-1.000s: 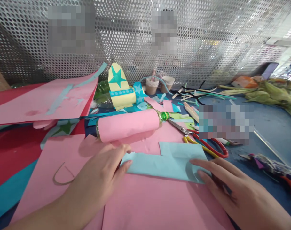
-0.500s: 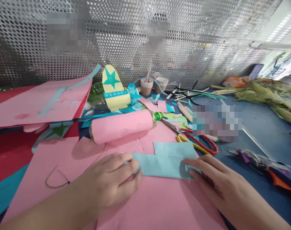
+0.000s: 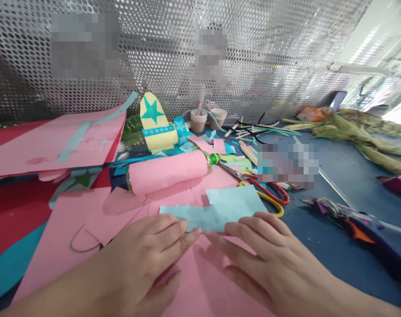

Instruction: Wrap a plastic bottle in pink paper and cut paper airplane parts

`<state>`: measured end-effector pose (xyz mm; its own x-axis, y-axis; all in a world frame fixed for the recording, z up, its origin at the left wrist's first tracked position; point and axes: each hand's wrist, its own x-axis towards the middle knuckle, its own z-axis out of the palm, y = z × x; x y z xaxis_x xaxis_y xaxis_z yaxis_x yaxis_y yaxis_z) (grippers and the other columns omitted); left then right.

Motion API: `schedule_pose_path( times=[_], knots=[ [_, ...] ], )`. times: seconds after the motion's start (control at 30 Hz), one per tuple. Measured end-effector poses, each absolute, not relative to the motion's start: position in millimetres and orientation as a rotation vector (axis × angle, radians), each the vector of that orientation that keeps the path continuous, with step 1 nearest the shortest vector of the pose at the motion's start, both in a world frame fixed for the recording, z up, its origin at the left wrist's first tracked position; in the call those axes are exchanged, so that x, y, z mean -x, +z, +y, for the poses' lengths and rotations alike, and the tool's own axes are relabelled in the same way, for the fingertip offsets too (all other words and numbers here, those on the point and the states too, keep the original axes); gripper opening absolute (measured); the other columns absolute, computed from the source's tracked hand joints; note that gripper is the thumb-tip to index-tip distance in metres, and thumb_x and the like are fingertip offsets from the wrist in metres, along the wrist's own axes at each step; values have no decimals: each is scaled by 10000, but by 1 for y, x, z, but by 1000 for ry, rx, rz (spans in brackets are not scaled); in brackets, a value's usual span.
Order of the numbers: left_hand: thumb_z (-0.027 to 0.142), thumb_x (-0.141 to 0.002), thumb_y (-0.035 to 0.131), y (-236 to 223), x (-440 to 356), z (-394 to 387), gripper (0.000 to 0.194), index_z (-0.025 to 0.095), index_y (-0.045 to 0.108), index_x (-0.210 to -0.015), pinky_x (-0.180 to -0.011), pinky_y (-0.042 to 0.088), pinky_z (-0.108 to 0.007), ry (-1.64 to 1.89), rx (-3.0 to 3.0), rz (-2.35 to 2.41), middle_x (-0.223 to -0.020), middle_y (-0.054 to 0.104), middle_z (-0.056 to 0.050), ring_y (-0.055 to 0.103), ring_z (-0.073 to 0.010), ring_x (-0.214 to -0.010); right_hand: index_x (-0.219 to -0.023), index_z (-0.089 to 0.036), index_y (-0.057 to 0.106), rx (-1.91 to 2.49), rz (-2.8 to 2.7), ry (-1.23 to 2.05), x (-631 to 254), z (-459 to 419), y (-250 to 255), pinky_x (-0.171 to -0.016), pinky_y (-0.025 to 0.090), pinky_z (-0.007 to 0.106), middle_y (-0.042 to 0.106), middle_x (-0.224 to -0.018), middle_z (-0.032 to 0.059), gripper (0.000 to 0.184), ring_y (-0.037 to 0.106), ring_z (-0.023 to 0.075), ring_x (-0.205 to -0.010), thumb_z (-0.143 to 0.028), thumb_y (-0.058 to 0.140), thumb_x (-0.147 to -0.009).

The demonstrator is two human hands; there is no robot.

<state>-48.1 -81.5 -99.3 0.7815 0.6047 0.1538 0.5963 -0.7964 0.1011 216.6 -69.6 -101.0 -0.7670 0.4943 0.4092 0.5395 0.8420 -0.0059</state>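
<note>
A light blue paper piece (image 3: 220,210) lies on a big pink sheet (image 3: 88,220) in front of me. My left hand (image 3: 147,251) rests flat with its fingers stretched out, the fingertips on the blue paper's near edge. My right hand (image 3: 263,255) lies flat beside it, fingers out and pressing the same edge; the two sets of fingertips almost meet. Behind the paper lies a plastic bottle wrapped in pink paper (image 3: 169,171) with a green cap.
Red and yellow scissors (image 3: 263,191) lie right of the bottle. A yellow paper fin with a teal star (image 3: 154,123), two small cups (image 3: 207,119), sticks, paper scraps and a glue gun (image 3: 359,224) crowd the blue table (image 3: 339,185). A perforated metal screen (image 3: 220,53) closes the back.
Both hands slid toward each other along the blue paper's near edge; the right hand moved left from the paper's right corner. The view shifted slightly.
</note>
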Motion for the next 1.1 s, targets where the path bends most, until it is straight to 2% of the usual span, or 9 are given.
schedule_pose_path(
  times=[0.1,0.2,0.37,0.6,0.73,0.83,0.97,1.1],
  knots=[
    [208,-862,510,-99,48,-82,457,158,581,-1311,-994,502,-391,276,-2921,1000,-1240,681,-87,623,-243,-1100,-1117,-250,666,854,-2636,-20,-205,-69,-106,-841,368,355,698,-955,-6,241,586,180,-859,-341,475,-1001],
    [228,-867,521,-98,47,-83,468,157,566,-1327,-982,504,-400,264,-2916,1008,-1229,682,-93,619,-250,-1095,-1137,-265,655,913,-2627,-18,-206,-69,-109,-826,363,358,666,-923,1,237,572,196,-842,-328,477,-995],
    [265,-888,523,-94,48,-84,483,152,544,-1357,-968,507,-407,219,-2901,1022,-1255,669,-99,617,-263,-1106,-970,-270,693,963,-2602,-95,-225,-73,-109,-850,362,351,670,-904,14,289,587,198,-835,-335,415,-1014],
    [332,-890,547,-103,51,-83,507,198,527,-1379,-963,499,-420,279,-2887,1035,-1262,669,-89,629,-277,-1102,-1116,-294,699,1076,-2533,-251,-264,-84,-110,-838,391,347,686,-945,25,355,590,192,-889,-272,356,-1028],
    [354,-883,558,-113,54,-84,490,266,540,-1364,-1007,461,-424,433,-2835,1137,-1255,668,-49,608,-269,-1130,-954,-246,731,1156,-2546,-328,-286,-88,-108,-794,432,380,667,-912,58,377,604,215,-853,-291,362,-1018],
    [326,-861,598,-109,53,-78,465,286,580,-1324,-933,507,-364,428,-2836,1075,-1208,675,-44,631,-251,-1068,-835,-235,734,1230,-2557,-336,-302,-86,-102,-755,464,420,662,-895,69,388,614,245,-836,-296,390,-1005],
    [260,-895,572,-96,46,-63,289,306,687,-1156,-803,541,-286,369,-2703,1077,-1046,685,-23,662,-195,-907,-1007,-240,720,1196,-2483,-176,-307,-78,-94,-774,524,417,677,-900,57,274,635,232,-837,-329,462,-997],
    [251,-861,623,-90,39,-48,206,300,752,-1015,-761,548,-271,364,-2479,1121,-948,672,-18,670,-175,-852,-1102,-237,673,1006,-2555,111,-291,-62,-95,-905,539,347,713,-1092,48,198,641,201,-1030,-211,533,-965]
  ],
)
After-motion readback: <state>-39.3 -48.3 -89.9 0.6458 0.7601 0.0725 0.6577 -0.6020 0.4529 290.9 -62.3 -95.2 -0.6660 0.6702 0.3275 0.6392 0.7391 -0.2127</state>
